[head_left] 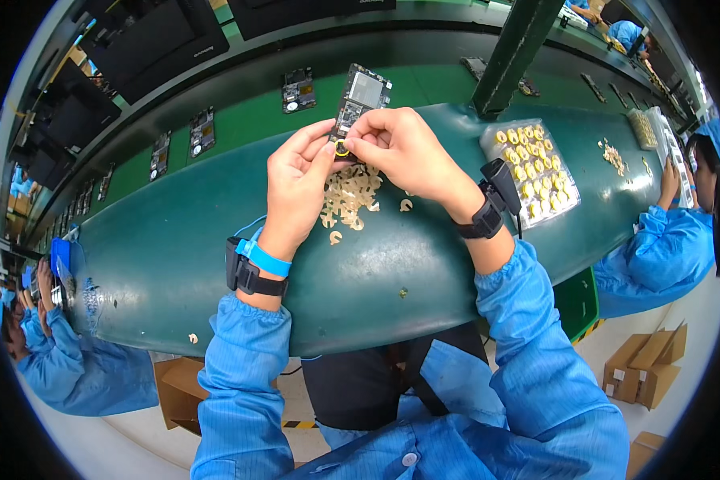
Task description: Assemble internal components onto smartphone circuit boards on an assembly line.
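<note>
My left hand (294,180) grips the lower end of a circuit board (366,90), which stands tilted up with a silver plate on its face. My right hand (408,152) is closed in a pinch at the same end of the board. Its fingertips are on a small round part with a yellow rim (342,149), and the left thumb touches that part too. Finger cover hides how the part sits on the board. Below the hands lies a heap of small cream C-shaped pieces (350,196). A clear tray (549,218) of yellow round parts lies right of my right wrist.
More circuit boards (298,90) lie along the green strip behind the dark green tabletop (392,272). A dark green post (520,56) rises at the back right. Co-workers in blue sit at left and right (656,248). Cardboard boxes (644,364) stand on the floor.
</note>
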The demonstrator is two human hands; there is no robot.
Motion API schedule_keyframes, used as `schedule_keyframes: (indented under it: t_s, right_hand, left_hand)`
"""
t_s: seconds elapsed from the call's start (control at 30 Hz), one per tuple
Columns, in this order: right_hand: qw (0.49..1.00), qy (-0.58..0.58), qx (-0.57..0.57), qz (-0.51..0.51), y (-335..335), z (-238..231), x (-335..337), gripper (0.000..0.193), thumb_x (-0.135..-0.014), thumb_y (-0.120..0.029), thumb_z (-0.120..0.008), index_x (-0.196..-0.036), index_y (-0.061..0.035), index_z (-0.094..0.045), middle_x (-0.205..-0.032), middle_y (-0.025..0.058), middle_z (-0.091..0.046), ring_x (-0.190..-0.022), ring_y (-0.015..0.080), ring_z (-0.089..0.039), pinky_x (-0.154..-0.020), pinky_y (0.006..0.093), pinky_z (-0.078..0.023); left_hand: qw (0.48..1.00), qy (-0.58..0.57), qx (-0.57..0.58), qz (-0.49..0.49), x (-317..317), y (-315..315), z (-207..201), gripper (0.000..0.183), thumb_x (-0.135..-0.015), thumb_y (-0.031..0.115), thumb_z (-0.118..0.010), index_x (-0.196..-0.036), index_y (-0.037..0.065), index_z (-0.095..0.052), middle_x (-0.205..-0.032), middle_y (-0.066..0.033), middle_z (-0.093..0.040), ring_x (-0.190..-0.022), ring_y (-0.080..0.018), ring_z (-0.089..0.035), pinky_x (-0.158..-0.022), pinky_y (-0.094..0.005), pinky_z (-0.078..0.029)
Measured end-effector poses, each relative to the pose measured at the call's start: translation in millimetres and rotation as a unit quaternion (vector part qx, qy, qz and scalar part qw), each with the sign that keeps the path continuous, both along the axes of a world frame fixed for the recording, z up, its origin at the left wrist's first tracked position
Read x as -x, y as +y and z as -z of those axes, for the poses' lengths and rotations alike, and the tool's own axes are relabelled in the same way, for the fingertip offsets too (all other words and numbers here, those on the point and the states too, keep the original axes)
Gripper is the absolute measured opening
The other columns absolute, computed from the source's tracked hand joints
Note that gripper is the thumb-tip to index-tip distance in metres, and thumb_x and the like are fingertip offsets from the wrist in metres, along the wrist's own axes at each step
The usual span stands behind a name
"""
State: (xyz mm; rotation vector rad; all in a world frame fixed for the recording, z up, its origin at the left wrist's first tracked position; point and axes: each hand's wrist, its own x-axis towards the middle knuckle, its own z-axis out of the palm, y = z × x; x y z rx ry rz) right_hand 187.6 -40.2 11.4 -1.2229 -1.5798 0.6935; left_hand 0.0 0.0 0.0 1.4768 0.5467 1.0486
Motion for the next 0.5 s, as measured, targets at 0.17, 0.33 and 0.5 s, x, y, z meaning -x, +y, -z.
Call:
schedule_keyframes:
  t_s: [0.17, 0.33, 0.5]
  right_hand:
    - [0.999, 0.031, 0.004, -0.022, -0.9, -0.2, -0.3, 0.019, -0.093, -0.013, -0.071, -0.088, 0.0052, -0.071, -0.065, 0.0007, -0.057, -0.062, 0.0069, -0.049, -0.056, 0.0292, -0.043]
    - [0.998, 0.054, 0.025, -0.015, -4.2, -5.8, -1.0, 0.019, -0.093, -0.013, -0.071, -0.087, 0.0047, -0.071, -0.064, -0.0015, -0.055, -0.062, 0.0059, -0.047, -0.056, 0.0286, -0.041]
    - [0.999, 0.045, 0.012, -0.014, 0.1, 1.3, 0.3, 0.018, -0.093, -0.013, -0.071, -0.087, 0.0043, -0.071, -0.064, -0.0018, -0.053, -0.062, 0.0063, -0.046, -0.055, 0.0289, -0.041]
  left_hand:
    - [1.000, -0.003, 0.007, -0.008, -1.3, -0.6, 2.3, 0.036, -0.106, 0.000, -0.052, -0.141, -0.009, -0.054, -0.127, -0.0194, -0.070, -0.114, -0.0217, -0.071, -0.098, -0.0347, -0.061]
    - [1.000, -0.016, 0.012, -0.001, -2.3, 1.0, 2.0, 0.036, -0.107, 0.000, -0.051, -0.141, -0.009, -0.054, -0.128, -0.0199, -0.070, -0.115, -0.0218, -0.071, -0.098, -0.0346, -0.061]
    - [1.000, -0.013, 0.017, -0.001, -1.2, 1.6, 2.4, 0.036, -0.107, 0.000, -0.051, -0.142, -0.009, -0.054, -0.129, -0.0200, -0.069, -0.115, -0.0219, -0.071, -0.098, -0.0346, -0.061]
